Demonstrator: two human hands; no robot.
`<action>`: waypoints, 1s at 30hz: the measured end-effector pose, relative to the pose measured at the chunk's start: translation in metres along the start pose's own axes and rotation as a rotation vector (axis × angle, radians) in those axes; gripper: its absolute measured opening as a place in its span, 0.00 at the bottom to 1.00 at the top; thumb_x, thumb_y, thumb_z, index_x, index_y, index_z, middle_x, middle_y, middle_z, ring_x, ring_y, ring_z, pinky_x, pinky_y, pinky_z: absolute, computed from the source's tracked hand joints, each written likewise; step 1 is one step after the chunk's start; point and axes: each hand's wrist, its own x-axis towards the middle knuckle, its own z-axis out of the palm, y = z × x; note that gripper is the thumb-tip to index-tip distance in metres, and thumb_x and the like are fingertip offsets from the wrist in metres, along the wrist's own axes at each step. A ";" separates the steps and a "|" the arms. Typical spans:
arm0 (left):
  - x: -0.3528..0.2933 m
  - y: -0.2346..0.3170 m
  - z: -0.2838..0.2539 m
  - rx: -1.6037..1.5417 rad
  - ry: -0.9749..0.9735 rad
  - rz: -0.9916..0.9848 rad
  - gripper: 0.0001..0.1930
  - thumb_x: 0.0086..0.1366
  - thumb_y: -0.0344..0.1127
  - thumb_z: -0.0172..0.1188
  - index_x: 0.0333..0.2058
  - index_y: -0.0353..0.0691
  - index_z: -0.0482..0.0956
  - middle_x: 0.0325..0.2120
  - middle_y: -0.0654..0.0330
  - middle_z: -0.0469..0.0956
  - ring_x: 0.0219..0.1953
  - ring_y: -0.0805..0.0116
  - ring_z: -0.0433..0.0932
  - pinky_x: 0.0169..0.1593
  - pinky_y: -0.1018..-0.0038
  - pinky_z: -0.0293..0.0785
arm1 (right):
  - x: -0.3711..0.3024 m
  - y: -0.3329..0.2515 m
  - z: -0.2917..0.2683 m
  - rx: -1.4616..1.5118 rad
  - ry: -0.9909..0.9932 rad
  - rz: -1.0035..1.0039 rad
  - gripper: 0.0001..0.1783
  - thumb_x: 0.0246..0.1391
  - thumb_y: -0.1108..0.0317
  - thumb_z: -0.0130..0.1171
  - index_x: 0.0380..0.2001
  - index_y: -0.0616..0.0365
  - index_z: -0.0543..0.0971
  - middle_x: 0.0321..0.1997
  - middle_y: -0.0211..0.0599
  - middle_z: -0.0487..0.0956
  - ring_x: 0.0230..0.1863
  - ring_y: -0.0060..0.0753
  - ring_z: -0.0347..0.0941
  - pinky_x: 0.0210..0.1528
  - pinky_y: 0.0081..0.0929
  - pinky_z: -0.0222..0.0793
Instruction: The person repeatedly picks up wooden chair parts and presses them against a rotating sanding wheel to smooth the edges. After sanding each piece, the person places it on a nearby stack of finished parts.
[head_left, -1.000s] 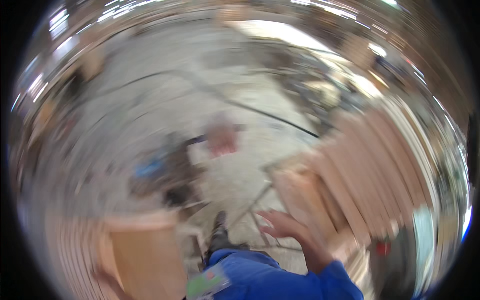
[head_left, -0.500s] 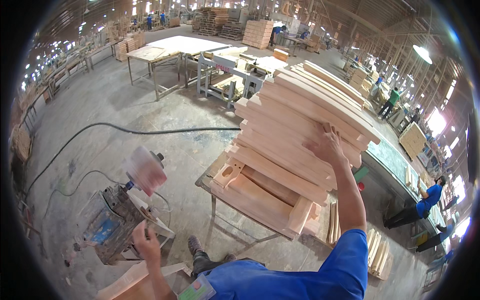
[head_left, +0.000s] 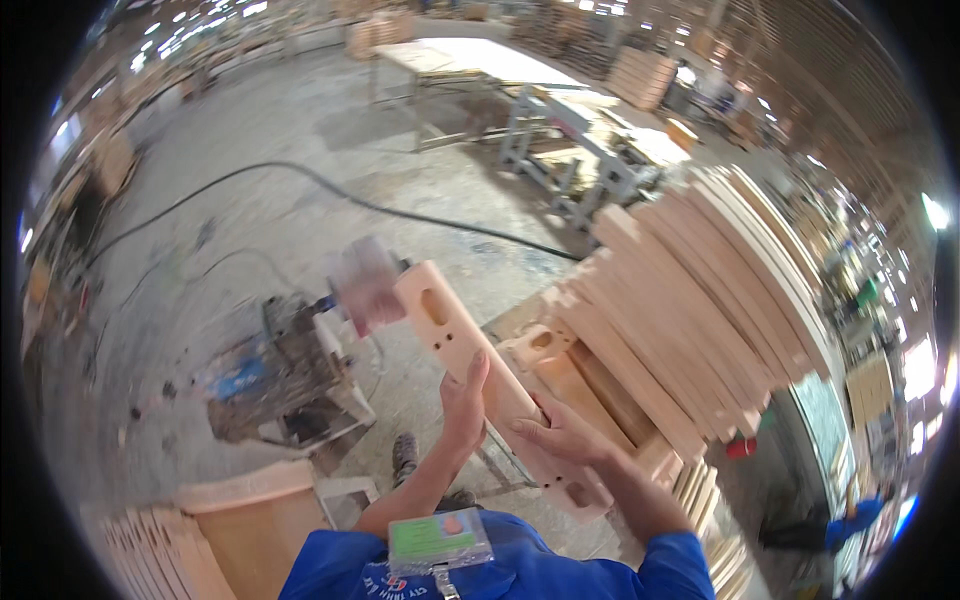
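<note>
A long pale wooden board [head_left: 505, 395] lies slantwise in front of me, gripped by both hands. It has an oval slot and small drilled holes near each end. My left hand [head_left: 466, 400] wraps its left edge around the middle, thumb on top. Farther down, my right hand [head_left: 565, 432] is closed over the opposite edge. The board's far end is at the blurred, spinning sanding drum [head_left: 368, 285]; whether they touch I cannot tell. That drum sticks out from a dusty machine [head_left: 290, 370] on my left.
To the right, a tall stack of wooden boards [head_left: 690, 310] rests on a table. More slotted boards [head_left: 160, 545] are piled at lower left. A black hose [head_left: 420, 215] crosses the concrete floor. Work tables [head_left: 470, 65] stand farther off, and a person in blue [head_left: 855, 520] is at far right.
My right hand has left the stack and now holds a board. My left hand, formerly beside the machine, has closed on it too. The view has turned, shifting the stack and machine rightward.
</note>
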 end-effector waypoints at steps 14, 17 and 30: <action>0.146 0.094 -0.114 1.834 0.382 0.955 0.34 0.71 0.40 0.62 0.69 0.25 0.67 0.69 0.38 0.69 0.74 0.41 0.65 0.78 0.48 0.55 | 0.206 0.043 0.132 -0.597 0.322 -0.201 0.58 0.53 0.54 0.73 0.79 0.62 0.52 0.61 0.63 0.75 0.61 0.65 0.78 0.58 0.56 0.78; 0.187 0.116 -0.147 1.980 0.138 0.854 0.36 0.74 0.43 0.57 0.72 0.24 0.63 0.73 0.36 0.64 0.78 0.40 0.58 0.81 0.45 0.47 | 0.277 -0.013 0.145 -0.624 0.262 -0.124 0.58 0.53 0.52 0.72 0.78 0.62 0.53 0.59 0.63 0.76 0.56 0.70 0.79 0.55 0.58 0.78; 0.048 0.059 -0.176 1.753 -0.315 0.595 0.33 0.76 0.46 0.55 0.72 0.30 0.68 0.76 0.42 0.62 0.80 0.39 0.55 0.82 0.44 0.43 | 0.135 0.080 0.141 -0.608 0.225 -0.190 0.50 0.59 0.63 0.69 0.76 0.68 0.53 0.52 0.58 0.79 0.49 0.59 0.81 0.51 0.58 0.78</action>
